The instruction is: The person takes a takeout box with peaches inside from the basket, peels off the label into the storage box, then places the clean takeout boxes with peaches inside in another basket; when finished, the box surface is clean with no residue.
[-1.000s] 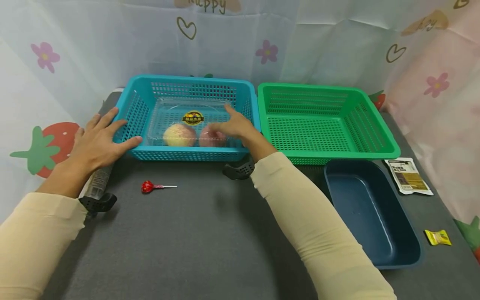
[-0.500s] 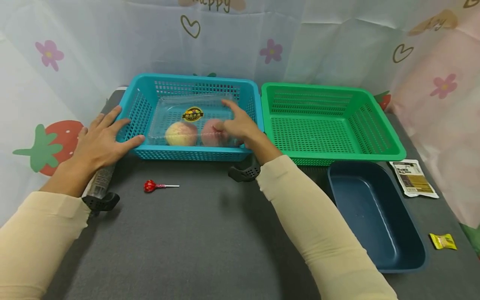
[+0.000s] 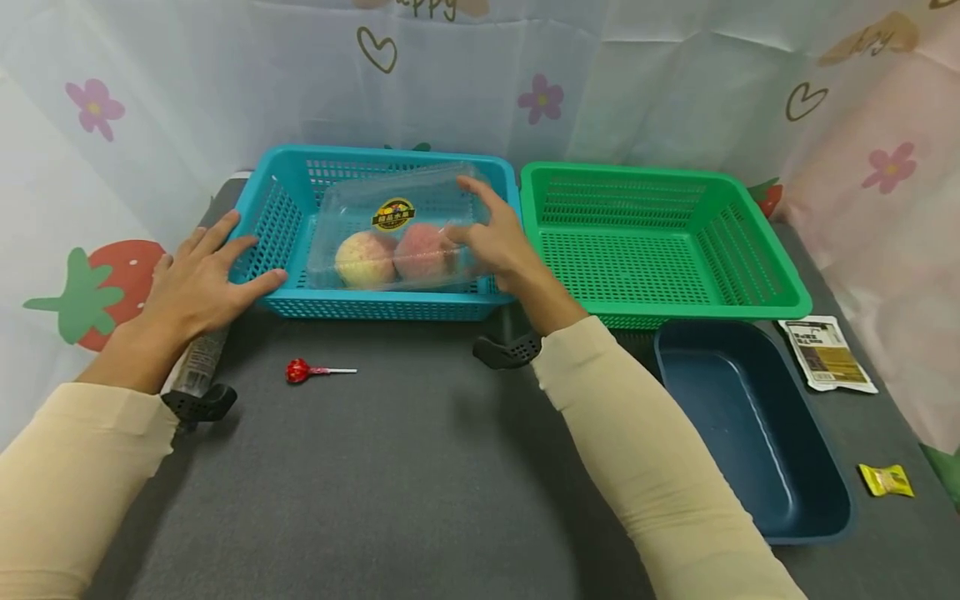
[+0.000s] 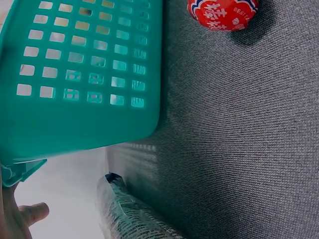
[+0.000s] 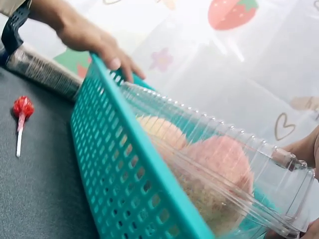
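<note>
In the head view a clear plastic fruit box (image 3: pixel 352 198) with a gold-and-black label sits tilted inside the blue basket (image 3: pixel 375 307). Two peaches show through it, one yellowish (image 3: pixel 365 261) and one pink (image 3: pixel 423 252). At the box's right end, my right hand (image 3: pixel 506 242) holds it between thumb and fingers, and that end is raised. My left hand (image 3: pixel 197 287) rests on the basket's left rim, fingers spread and thumb toward the front corner. From the right wrist view, the box (image 5: pixel 199 117) slopes above the basket wall; only parts of the right hand show at the edge.
A green basket (image 3: pixel 765 287) stands just right of the blue one. In front of it are a dark blue tub (image 3: pixel 750 425), a flat food packet (image 3: pixel 825 354) and a yellow wrapped candy (image 3: pixel 887 481). A red lollipop (image 3: pixel 298 371) and a clear printed package (image 3: pixel 198 367) lie at left.
The right end of the fruit box has risen, tilting it, and the peaches have slid together. My right hand has moved slightly right and up with it. The left hand stays on the rim.
</note>
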A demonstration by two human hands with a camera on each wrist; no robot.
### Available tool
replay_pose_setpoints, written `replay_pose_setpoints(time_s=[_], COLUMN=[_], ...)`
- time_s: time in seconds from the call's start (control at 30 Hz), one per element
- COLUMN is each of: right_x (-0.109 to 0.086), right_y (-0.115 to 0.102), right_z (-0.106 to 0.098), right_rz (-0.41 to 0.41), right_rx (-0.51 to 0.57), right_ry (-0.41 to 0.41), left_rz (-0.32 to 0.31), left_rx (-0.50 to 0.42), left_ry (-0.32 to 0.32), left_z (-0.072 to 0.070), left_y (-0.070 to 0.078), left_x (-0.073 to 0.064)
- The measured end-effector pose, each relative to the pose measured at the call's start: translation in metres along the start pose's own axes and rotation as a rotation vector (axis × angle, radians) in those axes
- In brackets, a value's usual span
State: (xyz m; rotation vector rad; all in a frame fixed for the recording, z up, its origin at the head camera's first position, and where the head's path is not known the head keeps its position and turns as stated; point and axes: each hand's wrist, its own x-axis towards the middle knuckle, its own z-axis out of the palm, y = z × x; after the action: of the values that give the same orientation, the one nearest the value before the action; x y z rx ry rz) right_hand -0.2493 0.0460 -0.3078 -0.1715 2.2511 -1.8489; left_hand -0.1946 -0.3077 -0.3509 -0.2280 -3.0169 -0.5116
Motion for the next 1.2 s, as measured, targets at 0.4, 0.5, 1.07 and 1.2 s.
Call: replay_pose_setpoints(time_s=[0.4,0.5,1.07,1.2], right_x=[-0.034,-0.045,-0.119,-0.138], right_y=[-0.027,-0.032,-0.04,-0.035], right_z=[-0.03,-0.037,-0.07,-0.077], right_rz=[-0.032,-0.036,-0.19,-0.212], right_rx=[0.173,0.226,0.338,0.318], right_ry=[0.037,0.042,0.049,0.052], left_rz=[0.006,0.005,0.009,0.007], left_rx=[0.013,0.015,0.018,0.02], left_ry=[-0.001,-0.002,-0.004,-0.007], left_z=[-0.001,-0.001,0.0,0.0], left_y=[0.001,0.001,0.004,0.006], left_x=[0.001,0.001,0.001,0.002])
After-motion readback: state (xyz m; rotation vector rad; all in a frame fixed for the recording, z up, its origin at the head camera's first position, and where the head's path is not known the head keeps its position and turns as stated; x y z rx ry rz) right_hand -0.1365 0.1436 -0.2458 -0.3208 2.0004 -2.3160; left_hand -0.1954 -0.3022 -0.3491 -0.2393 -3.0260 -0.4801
